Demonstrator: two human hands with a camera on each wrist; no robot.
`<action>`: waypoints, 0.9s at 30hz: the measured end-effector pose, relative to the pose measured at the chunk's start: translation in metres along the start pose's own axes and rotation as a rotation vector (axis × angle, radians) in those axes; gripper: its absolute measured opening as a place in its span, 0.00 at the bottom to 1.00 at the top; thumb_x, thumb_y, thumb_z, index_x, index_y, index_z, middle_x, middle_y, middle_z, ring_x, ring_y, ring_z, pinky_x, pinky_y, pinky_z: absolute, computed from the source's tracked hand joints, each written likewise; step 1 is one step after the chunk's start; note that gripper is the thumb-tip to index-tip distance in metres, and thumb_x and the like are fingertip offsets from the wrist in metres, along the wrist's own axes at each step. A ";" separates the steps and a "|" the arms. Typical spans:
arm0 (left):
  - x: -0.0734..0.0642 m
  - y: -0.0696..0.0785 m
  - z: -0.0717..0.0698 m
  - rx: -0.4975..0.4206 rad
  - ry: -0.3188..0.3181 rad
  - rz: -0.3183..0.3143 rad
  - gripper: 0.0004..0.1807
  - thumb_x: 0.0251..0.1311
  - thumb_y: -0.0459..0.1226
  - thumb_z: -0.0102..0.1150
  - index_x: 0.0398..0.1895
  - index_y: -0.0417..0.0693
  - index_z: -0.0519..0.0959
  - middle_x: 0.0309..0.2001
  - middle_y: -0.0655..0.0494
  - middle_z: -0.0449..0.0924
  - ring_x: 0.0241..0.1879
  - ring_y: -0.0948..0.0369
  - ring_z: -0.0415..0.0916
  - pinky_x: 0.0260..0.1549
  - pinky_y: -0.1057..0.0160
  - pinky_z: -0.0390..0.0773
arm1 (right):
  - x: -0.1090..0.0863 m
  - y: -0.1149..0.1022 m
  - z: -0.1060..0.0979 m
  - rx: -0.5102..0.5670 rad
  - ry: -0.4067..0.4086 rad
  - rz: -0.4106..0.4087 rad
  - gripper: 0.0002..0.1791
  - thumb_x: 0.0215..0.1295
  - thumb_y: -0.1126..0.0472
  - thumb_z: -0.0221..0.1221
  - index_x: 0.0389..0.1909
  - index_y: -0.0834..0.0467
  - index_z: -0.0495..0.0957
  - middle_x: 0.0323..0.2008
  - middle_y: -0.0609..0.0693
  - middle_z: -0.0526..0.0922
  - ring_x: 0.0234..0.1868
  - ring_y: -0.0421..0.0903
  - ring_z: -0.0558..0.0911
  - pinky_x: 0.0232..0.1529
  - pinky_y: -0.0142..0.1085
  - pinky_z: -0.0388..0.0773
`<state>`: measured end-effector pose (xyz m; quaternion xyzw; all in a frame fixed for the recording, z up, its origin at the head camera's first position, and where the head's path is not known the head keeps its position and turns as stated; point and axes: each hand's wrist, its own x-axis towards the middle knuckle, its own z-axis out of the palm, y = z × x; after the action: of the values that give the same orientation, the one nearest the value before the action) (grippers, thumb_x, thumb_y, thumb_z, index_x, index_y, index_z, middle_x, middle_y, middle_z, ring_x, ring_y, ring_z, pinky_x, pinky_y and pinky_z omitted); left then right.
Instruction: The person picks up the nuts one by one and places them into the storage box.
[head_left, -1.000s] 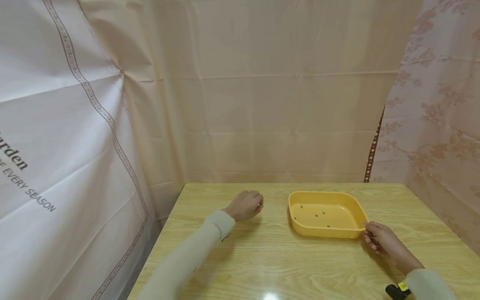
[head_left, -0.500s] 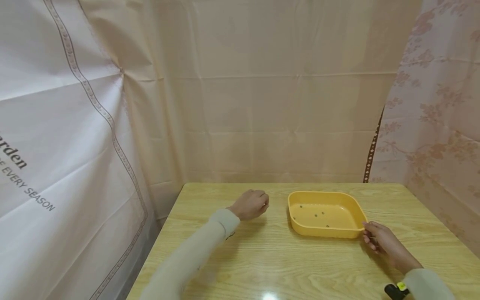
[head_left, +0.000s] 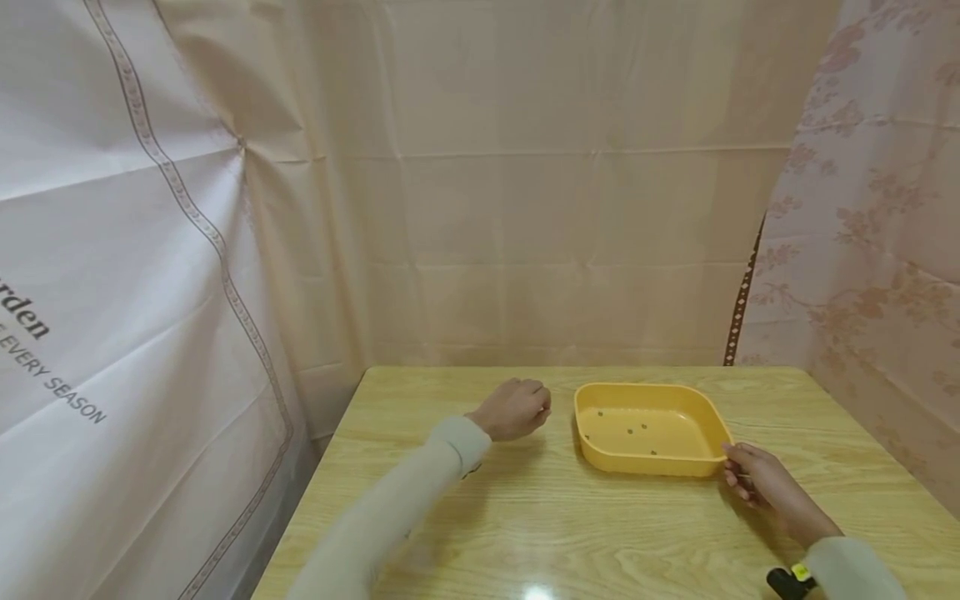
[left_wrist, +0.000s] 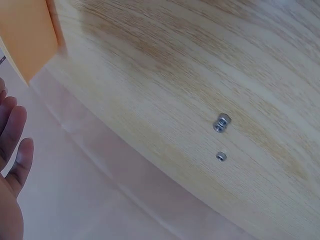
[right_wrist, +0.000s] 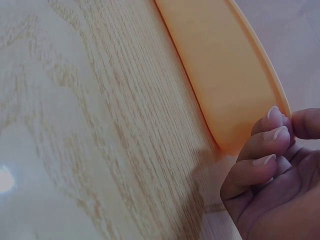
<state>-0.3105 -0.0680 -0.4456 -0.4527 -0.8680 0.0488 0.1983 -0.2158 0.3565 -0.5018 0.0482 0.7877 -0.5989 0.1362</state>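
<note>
My right hand (head_left: 768, 483) pinches the near right corner of a yellow plastic tray (head_left: 652, 465), thumb and fingertips at its rim in the right wrist view. Several small grey pieces lie scattered on the tray floor. My left hand (head_left: 514, 410) hovers over the table just left of the tray, knuckles up, with fingers bent. The left wrist view shows only its outer fingers (left_wrist: 14, 130) at the left edge; the other fingertips are out of frame, so I cannot tell if they hold anything. Two metal nuts (left_wrist: 221, 122) lie together on the wood, with a single nut (left_wrist: 221, 156) nearby.
The light wood table (head_left: 555, 525) has its far edge close behind the tray. Beige cloth (head_left: 570, 250) hangs behind it, with printed cloths at both sides. A black device with a yellow label (head_left: 791, 581) shows beside the right sleeve.
My left hand has moved steadily right, closer to the tray's left side. The right hand stays at the tray corner, and the tray keeps its place.
</note>
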 end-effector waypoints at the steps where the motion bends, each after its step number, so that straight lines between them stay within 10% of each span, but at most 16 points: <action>1: 0.001 0.001 0.000 0.001 -0.004 -0.003 0.06 0.74 0.42 0.58 0.43 0.52 0.82 0.39 0.62 0.82 0.38 0.65 0.78 0.38 0.65 0.78 | 0.000 0.000 0.000 -0.002 -0.002 -0.003 0.22 0.85 0.46 0.40 0.36 0.58 0.68 0.26 0.46 0.72 0.21 0.40 0.70 0.23 0.34 0.70; 27: 0.028 0.030 -0.002 -0.042 0.032 0.065 0.07 0.75 0.41 0.56 0.43 0.53 0.83 0.40 0.62 0.82 0.38 0.67 0.78 0.42 0.66 0.78 | -0.002 -0.001 0.001 -0.001 0.010 -0.002 0.23 0.84 0.45 0.40 0.36 0.58 0.68 0.27 0.46 0.72 0.21 0.40 0.70 0.24 0.34 0.69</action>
<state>-0.3010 -0.0283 -0.4431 -0.4854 -0.8504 0.0298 0.2011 -0.2136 0.3550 -0.5001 0.0506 0.7886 -0.5985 0.1317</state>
